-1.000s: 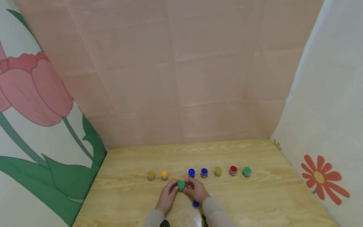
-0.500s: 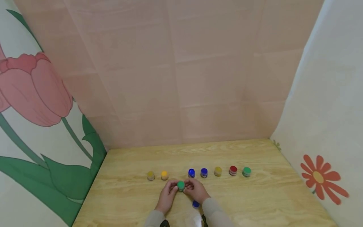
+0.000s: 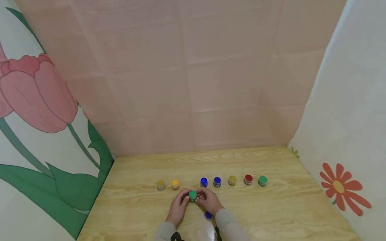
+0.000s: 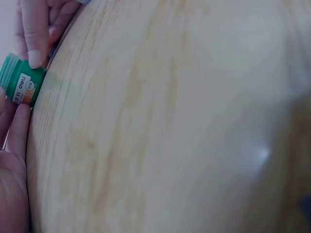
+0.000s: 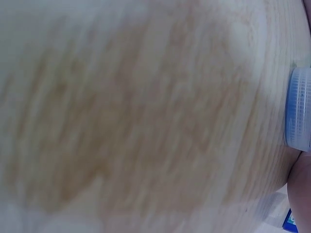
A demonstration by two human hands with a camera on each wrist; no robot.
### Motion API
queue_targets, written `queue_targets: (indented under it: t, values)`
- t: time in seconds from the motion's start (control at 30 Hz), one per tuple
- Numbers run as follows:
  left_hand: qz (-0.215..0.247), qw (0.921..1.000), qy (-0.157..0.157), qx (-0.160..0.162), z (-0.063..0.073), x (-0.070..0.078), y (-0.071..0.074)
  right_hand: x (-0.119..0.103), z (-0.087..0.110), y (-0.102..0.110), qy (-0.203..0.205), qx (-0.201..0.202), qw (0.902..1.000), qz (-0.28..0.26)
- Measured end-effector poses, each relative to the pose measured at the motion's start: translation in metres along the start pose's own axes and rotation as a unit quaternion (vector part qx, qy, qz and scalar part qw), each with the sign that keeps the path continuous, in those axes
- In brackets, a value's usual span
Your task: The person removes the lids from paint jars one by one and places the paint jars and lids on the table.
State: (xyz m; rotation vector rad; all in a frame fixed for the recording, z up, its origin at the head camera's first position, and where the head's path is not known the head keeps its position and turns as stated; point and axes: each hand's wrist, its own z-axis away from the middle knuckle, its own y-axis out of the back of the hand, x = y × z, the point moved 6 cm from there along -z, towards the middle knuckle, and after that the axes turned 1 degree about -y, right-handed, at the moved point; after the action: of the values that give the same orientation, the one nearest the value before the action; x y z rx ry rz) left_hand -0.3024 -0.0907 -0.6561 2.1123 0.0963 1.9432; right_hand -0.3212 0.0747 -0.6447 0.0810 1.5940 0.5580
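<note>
Green plastic, by its look: the green jar (image 3: 192,195) sits between the two sets of fingers, pinched by the left hand (image 3: 177,208) on one side and the right hand (image 3: 208,202) on the other. The step in hand seems to be holding or adjusting this jar with both hands; whether its lid is being turned, I cannot tell. The next move would call for one set of fingers to steady the jar before the other lets go.

Both forearms slant inward over the worktop (image 3: 129,204), and the right fingers look more tightly curled than the left. Whether the jar's base touches the worktop is unclear. Just beyond the right fingers stands a blue jar (image 3: 203,182); beyond the left fingers is an orange-lidded jar (image 3: 175,184). Nearer the body than the right fingers, a dark blue jar (image 3: 208,215) is partly hidden by the wrist.
</note>
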Motion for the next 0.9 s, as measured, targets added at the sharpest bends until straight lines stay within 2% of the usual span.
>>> queue_targets:
  t: [0.37,0.47,0.57,0.63,0.7,0.9]
  values:
    - [0.03,0.9995,-0.004,0.013,0.003,0.005,0.0,-0.001,0.0,-0.001,0.01,0.002,0.9999,0.002]
    - [0.029,0.9995,-0.007,0.014,0.007,0.019,0.0,0.0,0.0,0.0,0.006,0.0,1.0,0.003]
    - [0.019,0.9998,-0.005,0.011,0.006,0.021,0.0,0.0,0.0,0.0,0.006,0.0,1.0,0.003]
    - [0.007,0.9999,-0.008,0.007,0.006,0.018,0.0,0.0,0.0,0.0,0.009,0.0,1.0,0.003]
    - [-0.001,1.0,-0.006,0.005,0.003,0.009,0.0,0.0,0.0,0.0,0.013,0.002,0.9999,0.003]
    - [-0.007,0.9999,-0.008,0.006,0.003,0.007,0.0,-0.001,0.0,0.001,0.017,0.002,0.9998,-0.001]
